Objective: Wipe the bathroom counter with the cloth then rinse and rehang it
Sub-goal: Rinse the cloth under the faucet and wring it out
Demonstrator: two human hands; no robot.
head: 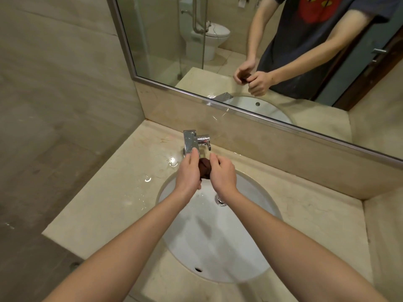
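Note:
A dark brown cloth (205, 168) is bunched into a small wad between my two hands, held over the far rim of the white oval sink (218, 240). My left hand (188, 174) grips it from the left and my right hand (222, 174) grips it from the right. Both hands sit just below the chrome faucet (192, 141). The beige marble counter (113, 192) around the basin shines with wet patches near the faucet. Most of the cloth is hidden by my fingers.
A large mirror (218, 51) spans the back wall above a low marble backsplash. A tiled wall closes the left side and a marble side wall (383, 225) closes the right. The sink drain (220, 200) lies below my right wrist.

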